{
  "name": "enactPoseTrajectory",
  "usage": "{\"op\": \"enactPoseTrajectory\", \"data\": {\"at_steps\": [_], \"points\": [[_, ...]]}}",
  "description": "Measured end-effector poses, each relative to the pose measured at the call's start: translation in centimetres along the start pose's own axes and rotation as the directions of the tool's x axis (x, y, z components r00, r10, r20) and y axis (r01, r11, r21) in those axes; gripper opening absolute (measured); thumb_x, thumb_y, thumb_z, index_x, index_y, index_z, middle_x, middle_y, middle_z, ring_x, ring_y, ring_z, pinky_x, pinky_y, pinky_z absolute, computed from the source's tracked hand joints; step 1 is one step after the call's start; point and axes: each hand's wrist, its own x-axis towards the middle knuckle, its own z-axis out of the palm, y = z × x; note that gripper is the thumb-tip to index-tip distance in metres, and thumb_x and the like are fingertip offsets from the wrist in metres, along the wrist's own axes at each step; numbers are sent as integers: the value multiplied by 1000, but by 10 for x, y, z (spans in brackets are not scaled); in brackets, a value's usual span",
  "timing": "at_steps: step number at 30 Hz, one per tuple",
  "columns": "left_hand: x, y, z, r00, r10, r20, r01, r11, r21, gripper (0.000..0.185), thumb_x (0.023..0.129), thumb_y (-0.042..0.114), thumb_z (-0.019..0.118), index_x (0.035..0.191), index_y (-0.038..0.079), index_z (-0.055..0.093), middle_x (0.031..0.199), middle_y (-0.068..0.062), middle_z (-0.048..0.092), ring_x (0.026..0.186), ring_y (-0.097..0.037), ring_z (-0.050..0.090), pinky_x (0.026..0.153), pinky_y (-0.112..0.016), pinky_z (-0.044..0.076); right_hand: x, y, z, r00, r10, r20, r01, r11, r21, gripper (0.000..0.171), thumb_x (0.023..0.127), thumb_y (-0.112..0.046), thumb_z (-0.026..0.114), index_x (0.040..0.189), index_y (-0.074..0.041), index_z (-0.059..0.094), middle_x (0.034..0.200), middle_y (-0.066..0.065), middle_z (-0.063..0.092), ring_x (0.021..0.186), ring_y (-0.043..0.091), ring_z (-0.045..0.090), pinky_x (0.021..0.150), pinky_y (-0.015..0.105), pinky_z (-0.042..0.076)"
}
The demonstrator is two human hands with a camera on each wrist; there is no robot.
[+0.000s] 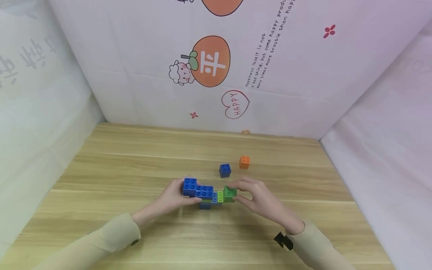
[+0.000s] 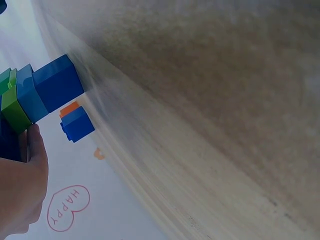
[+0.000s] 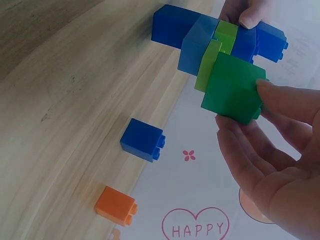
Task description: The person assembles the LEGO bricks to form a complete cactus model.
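Note:
My left hand (image 1: 174, 195) grips the left part of a toy building block assembly (image 1: 204, 191), held above the table. The assembly joins dark blue, lighter blue and lime green blocks, with a square dark blue block (image 1: 190, 186) at its upper left end. At its right end sits a green block (image 1: 230, 194). Thumb and fingers of my right hand (image 3: 280, 145) pinch this green block, which meets a thin lime green piece (image 3: 208, 66). In the left wrist view, part of my left hand (image 2: 25, 190) shows beneath the blocks; its grip is partly cut off by the frame.
Behind the hands, a loose blue block (image 1: 225, 170) and an orange block (image 1: 244, 162) stand apart on the wooden table (image 1: 135, 161). A white printed cloth (image 1: 148, 97) rises along the table's back edge, with white cloth at both sides.

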Motion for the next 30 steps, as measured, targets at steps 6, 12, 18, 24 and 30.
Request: {"op": "enactPoseTrajectory", "data": {"at_steps": [6,12,18,24,30], "points": [[0,-1,0,1000,9,-4,-9,1000,-3,40,84,20,79,118,5,63,122,-16,69,112,-28,67,92,-28,59,0,-1,2,1000,12,-16,-12,1000,-11,35,82,-1,77,116,-5,71,115,11,72,102,23,71,87,33,62],[-1,0,1,1000,10,-4,-11,1000,-6,41,85,20,79,119,5,63,122,-16,68,113,-29,67,92,-27,59,0,-1,3,999,-1,-39,0,999,-33,35,80,-1,78,114,-5,72,115,11,72,103,24,71,88,32,62],[-1,1,0,1000,7,-6,-7,1000,-9,43,85,19,79,121,4,62,122,-17,68,112,-30,67,93,-28,59,1,-3,3,999,-7,-44,4,999,-48,36,80,-1,78,115,-4,72,115,10,72,103,23,72,88,33,62],[0,0,0,1000,2,-8,-2,1000,-8,43,84,19,79,120,3,62,121,-17,69,112,-30,68,92,-29,59,1,-5,3,999,0,-38,-2,998,-55,36,81,-2,78,117,-4,71,116,10,72,104,23,71,88,33,61],[0,0,0,1000,2,-6,-2,1000,-10,43,84,19,79,120,3,62,120,-17,69,111,-30,68,92,-28,59,1,-5,3,999,13,-32,-15,998,-59,36,81,-3,78,116,-5,71,117,10,72,105,24,71,89,35,61]]}}
